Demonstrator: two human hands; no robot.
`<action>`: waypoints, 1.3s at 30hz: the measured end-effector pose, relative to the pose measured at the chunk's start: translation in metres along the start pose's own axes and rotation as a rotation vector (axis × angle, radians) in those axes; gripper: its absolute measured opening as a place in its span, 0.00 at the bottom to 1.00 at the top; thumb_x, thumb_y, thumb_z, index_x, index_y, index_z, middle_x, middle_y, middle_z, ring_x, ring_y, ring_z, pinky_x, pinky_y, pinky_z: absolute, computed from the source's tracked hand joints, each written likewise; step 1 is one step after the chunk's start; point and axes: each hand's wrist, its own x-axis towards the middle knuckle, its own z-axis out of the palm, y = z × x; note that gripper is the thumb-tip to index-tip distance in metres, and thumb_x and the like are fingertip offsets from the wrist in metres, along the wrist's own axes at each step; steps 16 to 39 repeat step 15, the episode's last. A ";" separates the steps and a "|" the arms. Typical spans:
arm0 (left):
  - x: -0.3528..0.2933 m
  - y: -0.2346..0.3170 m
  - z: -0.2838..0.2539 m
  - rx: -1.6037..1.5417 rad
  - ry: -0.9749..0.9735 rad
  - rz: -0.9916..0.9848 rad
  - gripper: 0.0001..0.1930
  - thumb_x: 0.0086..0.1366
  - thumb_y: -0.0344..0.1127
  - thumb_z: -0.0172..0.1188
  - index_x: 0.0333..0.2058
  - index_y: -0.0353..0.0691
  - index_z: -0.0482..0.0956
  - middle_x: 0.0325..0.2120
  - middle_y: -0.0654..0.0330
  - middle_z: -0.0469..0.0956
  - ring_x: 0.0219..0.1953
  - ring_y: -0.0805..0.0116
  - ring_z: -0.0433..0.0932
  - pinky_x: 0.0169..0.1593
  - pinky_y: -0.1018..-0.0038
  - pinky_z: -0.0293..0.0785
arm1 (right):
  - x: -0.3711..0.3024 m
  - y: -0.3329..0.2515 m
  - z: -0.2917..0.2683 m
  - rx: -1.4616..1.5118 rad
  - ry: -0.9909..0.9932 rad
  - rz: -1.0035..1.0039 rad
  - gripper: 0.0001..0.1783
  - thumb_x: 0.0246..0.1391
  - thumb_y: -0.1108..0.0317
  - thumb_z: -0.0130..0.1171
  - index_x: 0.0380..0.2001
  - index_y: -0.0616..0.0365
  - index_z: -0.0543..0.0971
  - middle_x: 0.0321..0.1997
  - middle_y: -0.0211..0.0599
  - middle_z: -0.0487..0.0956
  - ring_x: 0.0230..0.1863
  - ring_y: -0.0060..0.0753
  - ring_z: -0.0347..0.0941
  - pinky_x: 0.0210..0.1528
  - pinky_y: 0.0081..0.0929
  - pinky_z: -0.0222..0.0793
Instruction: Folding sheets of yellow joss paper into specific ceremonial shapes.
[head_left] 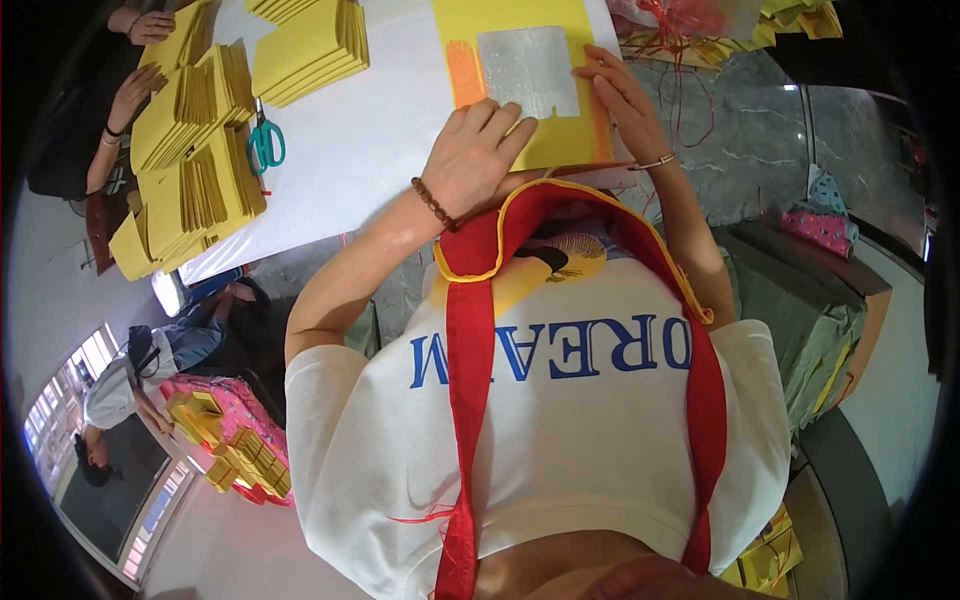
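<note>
A yellow paper sheet (520, 20) with a silver foil square (527, 70) and an orange stripe (464, 75) lies on the white table (370, 130) in front of me. My left hand (475, 150), with a brown bead bracelet on its wrist, lies on the sheet's near left corner, fingertips at the foil's lower edge. My right hand (620, 95), with a thin bracelet on its wrist, presses on the sheet's right side, its fingers touching the foil's right edge. Neither hand lifts the sheet.
Stacks of yellow paper (305, 45) and more stacks (190, 160) fill the table's left side, with teal-handled scissors (265, 140) between them. Another person's hands (135, 90) work at the far left. Red strings (670, 25) lie at the right. A pink basket of gold folded paper (235, 440) stands lower left.
</note>
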 end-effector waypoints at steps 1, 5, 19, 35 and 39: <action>-0.004 0.000 0.002 0.070 0.048 0.025 0.19 0.51 0.36 0.57 0.43 0.38 0.71 0.41 0.58 0.70 0.42 0.62 0.69 0.42 0.70 0.66 | 0.000 0.001 -0.001 0.000 0.006 0.005 0.15 0.58 0.65 0.44 0.42 0.59 0.75 0.59 0.37 0.63 0.60 0.31 0.57 0.59 0.25 0.51; -0.008 -0.001 0.002 0.040 0.021 0.014 0.20 0.51 0.36 0.57 0.44 0.39 0.71 0.44 0.58 0.70 0.43 0.61 0.69 0.42 0.70 0.66 | 0.001 0.002 -0.004 0.150 0.009 0.081 0.17 0.59 0.63 0.42 0.42 0.63 0.75 0.59 0.34 0.64 0.60 0.27 0.57 0.60 0.24 0.50; -0.003 -0.014 -0.009 -0.539 -0.114 -0.184 0.11 0.56 0.32 0.57 0.39 0.42 0.76 0.35 0.58 0.75 0.38 0.63 0.71 0.43 0.71 0.68 | 0.000 0.001 -0.002 0.143 0.018 0.116 0.19 0.60 0.60 0.41 0.42 0.63 0.75 0.59 0.34 0.64 0.60 0.27 0.56 0.62 0.24 0.47; -0.003 -0.014 -0.009 -0.539 -0.114 -0.184 0.11 0.56 0.32 0.57 0.39 0.42 0.76 0.35 0.58 0.75 0.38 0.63 0.71 0.43 0.71 0.68 | 0.000 0.001 -0.002 0.143 0.018 0.116 0.19 0.60 0.60 0.41 0.42 0.63 0.75 0.59 0.34 0.64 0.60 0.27 0.56 0.62 0.24 0.47; -0.003 -0.014 -0.009 -0.539 -0.114 -0.184 0.11 0.56 0.32 0.57 0.39 0.42 0.76 0.35 0.58 0.75 0.38 0.63 0.71 0.43 0.71 0.68 | 0.000 0.001 -0.002 0.143 0.018 0.116 0.19 0.60 0.60 0.41 0.42 0.63 0.75 0.59 0.34 0.64 0.60 0.27 0.56 0.62 0.24 0.47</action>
